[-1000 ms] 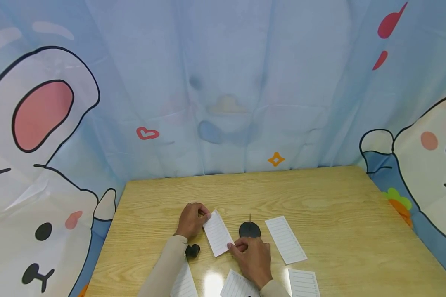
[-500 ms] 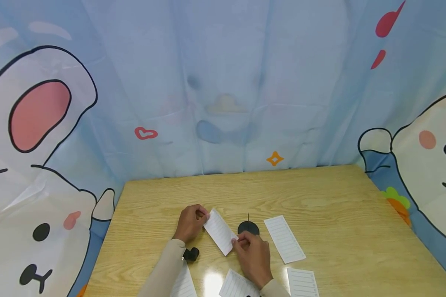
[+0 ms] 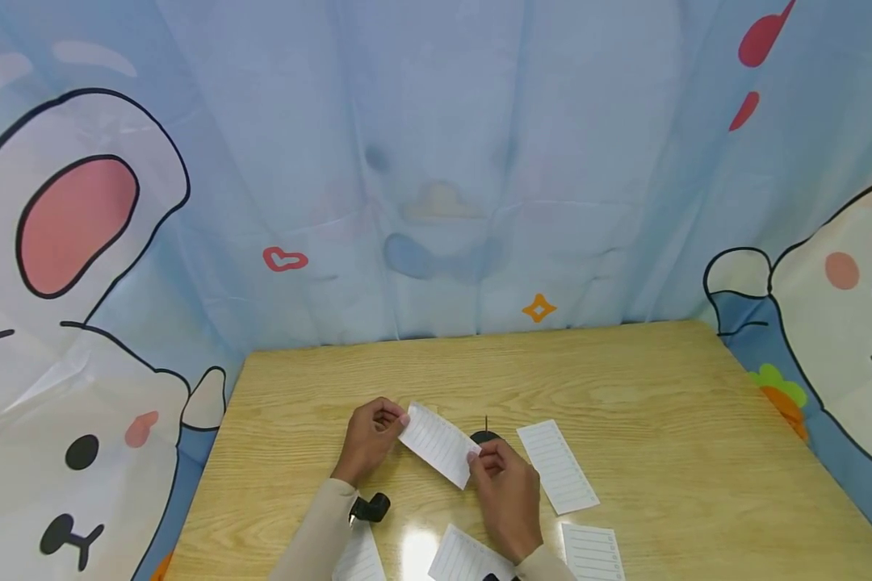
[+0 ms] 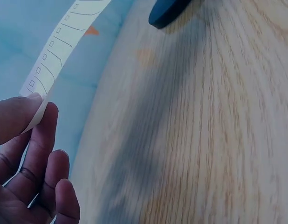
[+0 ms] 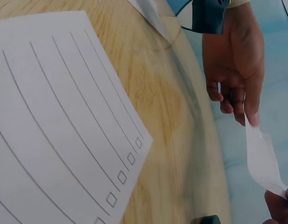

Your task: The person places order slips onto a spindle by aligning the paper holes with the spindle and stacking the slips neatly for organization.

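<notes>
A white checklist slip (image 3: 439, 445), printed with lines and small boxes, is held up between both hands. My left hand (image 3: 371, 440) pinches its left end between thumb and fingers; in the left wrist view, the thumb (image 4: 23, 112) presses on the slip's corner. At the other end, my right hand (image 3: 510, 496) pinches the lower right corner. The slip bows slightly in the right wrist view, where only a bit of the right hand (image 5: 280, 207) shows. Just behind the right fingers stands a round black base (image 3: 484, 436) with a thin upright spike, partly hidden.
More lined slips lie on the wooden table (image 3: 661, 403): one right of the spike (image 3: 558, 466), one at the front right (image 3: 593, 553), one below the right wrist (image 3: 465, 557), and one beside the left forearm (image 3: 361, 557). A cartoon-print curtain (image 3: 436, 161) hangs behind.
The right hand has moved right and slightly up with its end of the slip, turning the slip from steep to a flatter slant. It now covers more of the black base. The left hand has barely moved.
</notes>
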The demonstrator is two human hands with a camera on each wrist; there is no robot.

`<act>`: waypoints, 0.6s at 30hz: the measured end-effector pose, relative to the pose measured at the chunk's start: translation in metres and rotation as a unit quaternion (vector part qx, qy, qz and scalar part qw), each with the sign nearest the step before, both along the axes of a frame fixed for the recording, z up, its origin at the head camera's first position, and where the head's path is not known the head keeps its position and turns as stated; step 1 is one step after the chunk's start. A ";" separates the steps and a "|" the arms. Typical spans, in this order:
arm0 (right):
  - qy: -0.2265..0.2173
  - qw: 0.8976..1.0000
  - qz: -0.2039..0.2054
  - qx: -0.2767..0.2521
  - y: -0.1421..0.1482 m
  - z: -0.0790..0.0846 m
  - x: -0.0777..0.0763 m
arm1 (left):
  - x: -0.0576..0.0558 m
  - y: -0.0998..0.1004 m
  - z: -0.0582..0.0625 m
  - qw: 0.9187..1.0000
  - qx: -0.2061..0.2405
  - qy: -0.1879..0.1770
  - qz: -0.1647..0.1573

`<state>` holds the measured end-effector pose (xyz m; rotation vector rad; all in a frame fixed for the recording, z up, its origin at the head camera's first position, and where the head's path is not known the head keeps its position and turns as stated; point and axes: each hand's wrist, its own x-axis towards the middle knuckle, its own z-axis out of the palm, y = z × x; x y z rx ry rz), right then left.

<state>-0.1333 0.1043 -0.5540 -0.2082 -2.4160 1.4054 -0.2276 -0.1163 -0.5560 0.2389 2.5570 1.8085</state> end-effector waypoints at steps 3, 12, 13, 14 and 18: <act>-0.003 1.000 -0.017 -0.003 0.002 0.002 -0.001 | 0.003 0.000 0.003 1.000 0.014 -0.001 0.007; 0.027 0.999 -0.044 -0.018 0.009 0.011 -0.002 | 0.012 0.001 0.012 0.998 0.055 -0.004 0.011; 0.032 0.998 -0.048 -0.019 0.010 0.012 -0.002 | 0.013 0.001 0.013 0.999 0.053 -0.004 0.010; 0.035 0.998 -0.051 -0.020 0.011 0.014 -0.001 | 0.014 0.002 0.014 0.999 0.052 -0.005 0.008; 0.037 0.997 -0.058 -0.018 0.014 0.019 -0.002 | 0.017 0.004 0.018 0.999 0.052 -0.003 -0.001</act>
